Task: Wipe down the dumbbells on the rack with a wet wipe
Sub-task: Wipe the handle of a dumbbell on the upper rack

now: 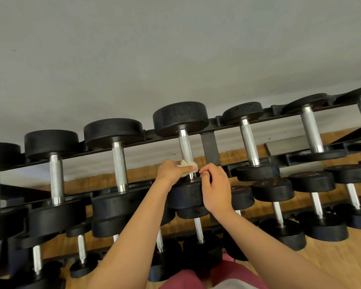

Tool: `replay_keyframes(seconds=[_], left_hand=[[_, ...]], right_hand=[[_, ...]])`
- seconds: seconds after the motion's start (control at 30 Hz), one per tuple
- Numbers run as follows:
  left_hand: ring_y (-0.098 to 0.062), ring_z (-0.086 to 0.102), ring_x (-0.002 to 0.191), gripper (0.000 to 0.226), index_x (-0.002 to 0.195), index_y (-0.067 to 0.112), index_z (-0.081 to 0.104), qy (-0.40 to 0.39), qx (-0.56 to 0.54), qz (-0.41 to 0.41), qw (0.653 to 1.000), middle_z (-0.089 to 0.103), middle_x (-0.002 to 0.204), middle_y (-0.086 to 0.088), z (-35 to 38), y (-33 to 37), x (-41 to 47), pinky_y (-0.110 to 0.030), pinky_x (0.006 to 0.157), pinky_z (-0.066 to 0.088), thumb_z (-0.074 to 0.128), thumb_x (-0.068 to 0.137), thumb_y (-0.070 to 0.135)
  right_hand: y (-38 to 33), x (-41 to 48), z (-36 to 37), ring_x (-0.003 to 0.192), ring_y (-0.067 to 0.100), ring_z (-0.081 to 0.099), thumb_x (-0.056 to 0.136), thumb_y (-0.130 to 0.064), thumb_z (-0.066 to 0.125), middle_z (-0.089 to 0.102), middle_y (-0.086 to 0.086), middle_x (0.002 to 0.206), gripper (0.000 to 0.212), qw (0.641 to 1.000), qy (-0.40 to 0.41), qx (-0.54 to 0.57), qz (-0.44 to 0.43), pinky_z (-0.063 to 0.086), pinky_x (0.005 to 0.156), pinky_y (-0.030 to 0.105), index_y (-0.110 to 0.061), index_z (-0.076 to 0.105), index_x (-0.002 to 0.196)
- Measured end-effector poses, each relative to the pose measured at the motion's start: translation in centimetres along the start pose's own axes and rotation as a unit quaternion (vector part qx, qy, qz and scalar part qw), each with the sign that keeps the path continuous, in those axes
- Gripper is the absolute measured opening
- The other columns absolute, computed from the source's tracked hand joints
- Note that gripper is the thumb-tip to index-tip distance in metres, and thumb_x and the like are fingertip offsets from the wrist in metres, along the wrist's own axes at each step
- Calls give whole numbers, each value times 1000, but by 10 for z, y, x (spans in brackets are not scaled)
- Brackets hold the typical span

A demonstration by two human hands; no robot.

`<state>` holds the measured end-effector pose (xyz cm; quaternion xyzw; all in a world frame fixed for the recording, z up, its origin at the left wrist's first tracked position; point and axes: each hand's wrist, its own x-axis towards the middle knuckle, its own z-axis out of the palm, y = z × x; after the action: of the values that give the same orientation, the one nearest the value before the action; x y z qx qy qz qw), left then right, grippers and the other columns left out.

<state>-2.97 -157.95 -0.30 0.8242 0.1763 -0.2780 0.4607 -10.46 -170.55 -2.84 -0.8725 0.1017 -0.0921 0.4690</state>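
Black rubber-headed dumbbell with knurled steel handle (185, 149) sat mid top rail of black steel rack (209, 147). Left hand (171, 172) fingers pinched crumpled white wet wipe (184, 164) round handle's near end; right hand (216, 188) fingers curled on near head. Probably midway; other dumbbells (119, 163) can't be judged clean.

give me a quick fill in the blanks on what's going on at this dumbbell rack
1. The left grip presses a white wipe onto a dumbbell's metal ___.
2. The bare ___ holds that dumbbell's near black head.
3. That dumbbell lies on the rack's ___ row.
Missing: handle; right grip; top.
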Motion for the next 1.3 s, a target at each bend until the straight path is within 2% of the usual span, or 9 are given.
replay_keyframes(seconds=[0.07, 0.13, 0.23, 0.33, 0.57, 0.7, 0.8, 1.1, 1.3], left_hand=[[-14, 60, 80, 45, 104, 5, 69, 4, 41, 26, 999, 68, 96, -5, 0, -2, 1, -25, 65, 45, 76, 80, 43], [-14, 62, 81, 45, 101, 8, 70, 1, 63, 39, 997, 68, 93, -4, 0, -4, 2, -28, 71, 49, 74, 80, 48], [-17, 64, 91, 45, 107, 9, 70, -27, 25, 21, 999, 70, 102, -4, -1, -5, 2, -31, 81, 52, 77, 78, 44], [-15, 64, 89, 39, 105, 9, 71, -37, 1, 16, 999, 70, 100, -4, -2, -4, 1, -27, 76, 52, 78, 80, 38], [-18, 67, 86, 25, 97, 10, 73, 15, -57, 28, 998, 72, 92, -4, 0, -13, -3, -35, 83, 55, 77, 81, 28], [-15, 62, 78, 27, 87, 11, 69, 0, -12, 25, 1000, 68, 84, -2, 1, -3, -1, -28, 72, 50, 73, 84, 38], [-13, 59, 73, 22, 85, 9, 70, 39, -6, 42, 998, 69, 85, -5, -1, -12, -1, -23, 62, 44, 73, 85, 31], [-9, 58, 71, 27, 93, 7, 70, 41, -7, 58, 997, 66, 85, -3, 5, -8, -2, -20, 59, 43, 70, 88, 33], [-18, 62, 82, 35, 99, 4, 69, 29, -18, 49, 998, 68, 93, -10, 5, 2, 3, -32, 77, 51, 66, 90, 37]], right_hand=[[0, 0, 0, 82, 9, 51, 96, -11, 47, 56, -8, 80, 18, 1000, -1, -1, -1, 44, 73, 31, -18, 60, 86], [1, 0, 0, 81, 8, 51, 96, -11, 46, 56, -9, 79, 19, 1000, -1, 0, -4, 44, 73, 30, -18, 59, 85], [1, 1, 1, 80, 7, 50, 96, -16, 43, 55, -10, 78, 21, 1000, 2, 5, -9, 42, 72, 27, -18, 60, 82], [2, 1, 2, 79, 6, 50, 93, -23, 38, 56, -11, 76, 26, 1000, 8, 7, -12, 42, 71, 27, -19, 60, 80], [2, 2, 2, 80, 7, 51, 90, -34, 30, 56, -11, 78, 35, 1000, 10, 11, -18, 43, 73, 29, -19, 60, 80], [2, 2, 2, 79, 8, 51, 90, -33, 30, 55, -11, 76, 35, 1000, 14, 14, -23, 44, 73, 30, -18, 60, 79], [1, 2, 1, 80, 6, 51, 90, -34, 30, 53, -16, 76, 35, 1000, 16, 13, -21, 44, 73, 29, -19, 60, 79], [0, 2, 1, 81, 9, 52, 90, -36, 29, 56, -10, 77, 38, 1000, 7, 9, -13, 45, 75, 32, -18, 60, 79], [0, 2, 1, 81, 9, 52, 90, -36, 29, 57, -9, 77, 37, 1000, 7, 10, -12, 46, 76, 33, -19, 59, 78]])
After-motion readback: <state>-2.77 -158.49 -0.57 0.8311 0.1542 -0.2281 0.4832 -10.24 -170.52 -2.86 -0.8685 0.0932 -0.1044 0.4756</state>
